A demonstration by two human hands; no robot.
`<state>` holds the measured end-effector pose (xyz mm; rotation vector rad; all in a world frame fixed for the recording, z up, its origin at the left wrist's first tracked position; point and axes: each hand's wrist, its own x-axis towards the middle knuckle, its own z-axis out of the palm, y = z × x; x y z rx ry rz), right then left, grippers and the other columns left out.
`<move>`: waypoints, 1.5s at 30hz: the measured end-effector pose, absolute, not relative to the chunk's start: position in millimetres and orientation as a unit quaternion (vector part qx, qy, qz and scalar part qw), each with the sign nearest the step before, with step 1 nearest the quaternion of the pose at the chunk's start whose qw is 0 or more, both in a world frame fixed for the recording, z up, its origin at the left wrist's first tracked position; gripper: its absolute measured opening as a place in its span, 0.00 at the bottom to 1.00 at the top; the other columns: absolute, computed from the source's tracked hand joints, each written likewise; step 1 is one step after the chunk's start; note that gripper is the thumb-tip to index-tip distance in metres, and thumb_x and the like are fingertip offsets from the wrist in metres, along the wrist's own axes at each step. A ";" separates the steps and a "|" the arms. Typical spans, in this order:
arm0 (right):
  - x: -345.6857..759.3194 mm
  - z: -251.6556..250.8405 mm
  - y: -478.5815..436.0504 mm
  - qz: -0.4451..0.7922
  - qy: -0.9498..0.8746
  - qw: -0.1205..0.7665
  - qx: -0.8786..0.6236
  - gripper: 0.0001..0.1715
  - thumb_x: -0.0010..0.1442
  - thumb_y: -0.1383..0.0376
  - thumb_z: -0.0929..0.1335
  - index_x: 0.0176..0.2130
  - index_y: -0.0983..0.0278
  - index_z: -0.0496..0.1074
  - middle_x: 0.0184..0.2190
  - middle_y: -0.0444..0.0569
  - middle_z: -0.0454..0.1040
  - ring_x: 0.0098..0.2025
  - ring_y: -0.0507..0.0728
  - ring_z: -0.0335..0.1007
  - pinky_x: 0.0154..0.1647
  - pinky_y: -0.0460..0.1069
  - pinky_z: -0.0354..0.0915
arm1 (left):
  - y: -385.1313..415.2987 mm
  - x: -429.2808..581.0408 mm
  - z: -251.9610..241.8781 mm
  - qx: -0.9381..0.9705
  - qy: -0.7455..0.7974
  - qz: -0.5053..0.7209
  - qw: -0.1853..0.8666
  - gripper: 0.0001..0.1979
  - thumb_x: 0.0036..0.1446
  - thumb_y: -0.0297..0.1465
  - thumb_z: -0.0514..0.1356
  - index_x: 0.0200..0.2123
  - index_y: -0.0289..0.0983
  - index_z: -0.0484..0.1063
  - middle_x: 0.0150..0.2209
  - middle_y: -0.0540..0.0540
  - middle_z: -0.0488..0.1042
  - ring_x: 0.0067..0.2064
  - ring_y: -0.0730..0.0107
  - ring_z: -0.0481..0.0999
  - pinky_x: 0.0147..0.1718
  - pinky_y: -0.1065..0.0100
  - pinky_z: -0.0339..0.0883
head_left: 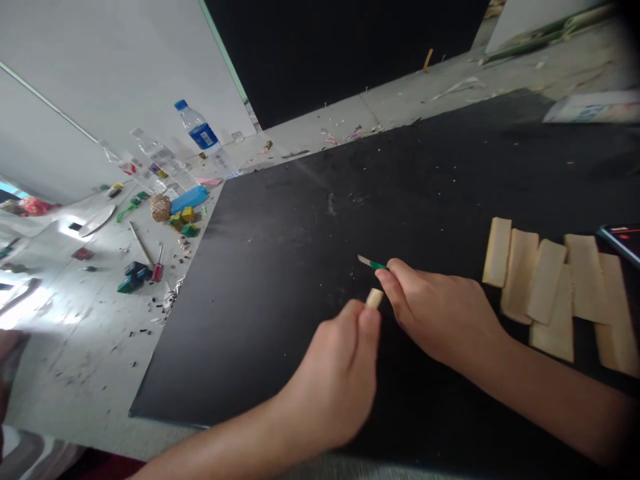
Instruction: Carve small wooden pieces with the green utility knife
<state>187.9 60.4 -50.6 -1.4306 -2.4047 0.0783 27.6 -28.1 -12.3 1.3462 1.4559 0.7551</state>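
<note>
My left hand (345, 367) is closed around a small pale wooden piece (374, 298); only its end sticks out past the thumb, and the rest is hidden in the fist. Just to the right, my right hand (440, 310) grips a green-handled craft knife (373, 263). The knife's short blade points up and left over the black board, and it is apart from the wooden piece. Beside my right forearm lie several flat pale wood strips (547, 280), some overlapping.
A phone (625, 240) lies at the far right, below a white packet (595, 108). Left of the black board (240, 320) are plastic bottles (197, 127), a ball of twine (161, 208), a red screwdriver (158, 267) and scattered scraps. A black panel (340, 53) stands behind.
</note>
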 end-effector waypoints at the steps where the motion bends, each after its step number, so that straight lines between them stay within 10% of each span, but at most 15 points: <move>1: 189.1 -50.4 60.5 0.036 -0.845 0.182 -0.502 0.25 0.75 0.52 0.53 0.33 0.61 0.64 0.19 0.42 0.69 0.18 0.54 0.65 0.21 0.48 0.42 | -26.0 25.5 -15.9 0.524 0.607 0.333 0.496 0.23 0.75 0.47 0.43 0.31 0.39 0.59 0.26 0.54 0.59 0.28 0.75 0.57 0.28 0.66 0.52; 12: 188.8 -46.1 51.2 0.057 -0.876 0.287 -0.385 0.22 0.75 0.55 0.56 0.33 0.62 0.65 0.18 0.38 0.66 0.18 0.51 0.64 0.20 0.47 0.50 | -14.9 15.8 -28.7 0.456 0.586 0.397 0.540 0.23 0.73 0.51 0.47 0.33 0.39 0.59 0.29 0.53 0.60 0.29 0.76 0.56 0.26 0.69 0.51; 45: 174.6 -46.5 52.0 -0.045 -0.847 0.108 -0.518 0.26 0.76 0.55 0.54 0.32 0.61 0.66 0.18 0.44 0.70 0.18 0.55 0.68 0.22 0.49 0.37 | -23.1 12.5 -18.7 0.432 0.625 0.370 0.534 0.25 0.71 0.54 0.47 0.33 0.39 0.63 0.26 0.53 0.60 0.26 0.76 0.57 0.23 0.72 0.51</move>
